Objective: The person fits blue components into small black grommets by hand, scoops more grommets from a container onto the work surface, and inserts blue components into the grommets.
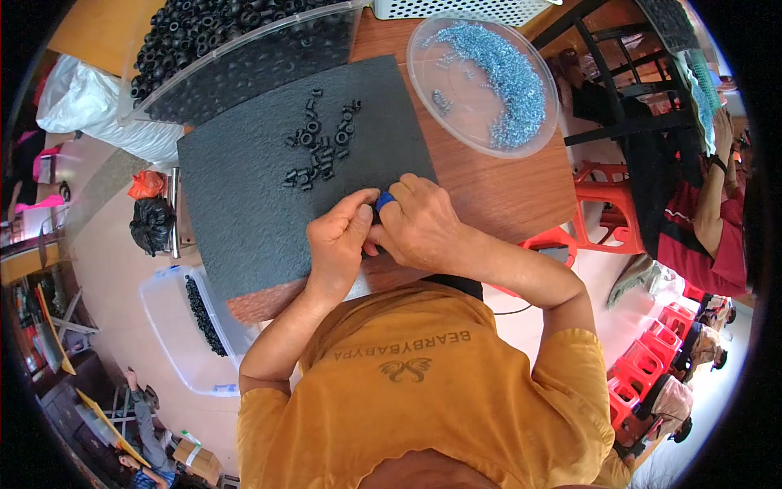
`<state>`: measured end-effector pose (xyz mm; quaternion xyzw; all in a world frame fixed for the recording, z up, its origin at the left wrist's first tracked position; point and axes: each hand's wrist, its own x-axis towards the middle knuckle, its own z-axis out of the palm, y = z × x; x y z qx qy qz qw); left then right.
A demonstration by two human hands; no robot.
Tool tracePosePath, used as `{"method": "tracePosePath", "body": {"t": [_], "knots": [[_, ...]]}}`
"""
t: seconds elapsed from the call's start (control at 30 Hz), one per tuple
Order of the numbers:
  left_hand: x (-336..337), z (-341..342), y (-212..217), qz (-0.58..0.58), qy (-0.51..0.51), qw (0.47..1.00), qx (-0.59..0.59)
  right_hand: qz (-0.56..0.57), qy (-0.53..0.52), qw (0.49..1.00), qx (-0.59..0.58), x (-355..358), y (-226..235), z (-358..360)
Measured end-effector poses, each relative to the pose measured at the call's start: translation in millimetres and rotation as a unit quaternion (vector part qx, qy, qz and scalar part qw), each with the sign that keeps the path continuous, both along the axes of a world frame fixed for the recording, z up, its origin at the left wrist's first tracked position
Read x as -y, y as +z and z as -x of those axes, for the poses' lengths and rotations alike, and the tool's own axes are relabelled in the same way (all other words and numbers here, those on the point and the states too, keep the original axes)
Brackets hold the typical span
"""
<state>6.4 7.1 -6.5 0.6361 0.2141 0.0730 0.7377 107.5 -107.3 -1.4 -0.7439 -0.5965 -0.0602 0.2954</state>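
My left hand [338, 236] and my right hand [422, 224] meet over the near edge of a dark grey mat [244, 212]. A small blue piece [384, 200] is pinched in my right fingers; its lower part is hidden. My left thumb and forefinger are pressed together right beside it, with something dark at their tips that I cannot make out. Farther up the mat lie several small black ring-like parts [311, 140], loosely scattered. To the right, a round clear tray [460, 102] holds a curved heap of tiny shiny blue pieces [521, 90].
A clear bin [269, 81] full of black parts stands at the far left, a white perforated basket [456, 6] at the far edge. A clear tub [175, 346] sits on the floor at left. Red stools [607, 208] and a seated person [705, 220] are at right.
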Motion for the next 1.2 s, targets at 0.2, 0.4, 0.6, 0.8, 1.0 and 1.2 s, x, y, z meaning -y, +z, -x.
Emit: {"method": "tracePosePath", "body": {"t": [0.2, 0.4, 0.6, 0.8, 1.0, 1.2], "knots": [[4, 5, 0, -0.008, 0.004, 1.0, 0.02, 0.005, -0.001, 0.999, 0.033, 3, 2, 3], [6, 9, 2, 0.02, 0.026, 0.999, 0.019, 0.001, 0.039, 0.993, 0.107, 5, -1, 3], [-3, 15, 6, -0.088, 0.024, 0.996, 0.005, -0.052, 0.063, 0.994, 0.075, 11, -7, -10], [-67, -2, 13, -0.306, 0.161, 0.937, 0.049, -0.085, -0.058, 0.99, 0.098, 8, 40, -69], [-93, -40, 25, -0.6, 0.074, 0.786, 0.129, -0.11, -0.284, 0.952, 0.015, -19, 86, -178], [-91, -60, 20, -0.678, -0.027, 0.719, 0.153, -0.02, -0.405, 0.914, 0.006, -38, 121, -261]]}}
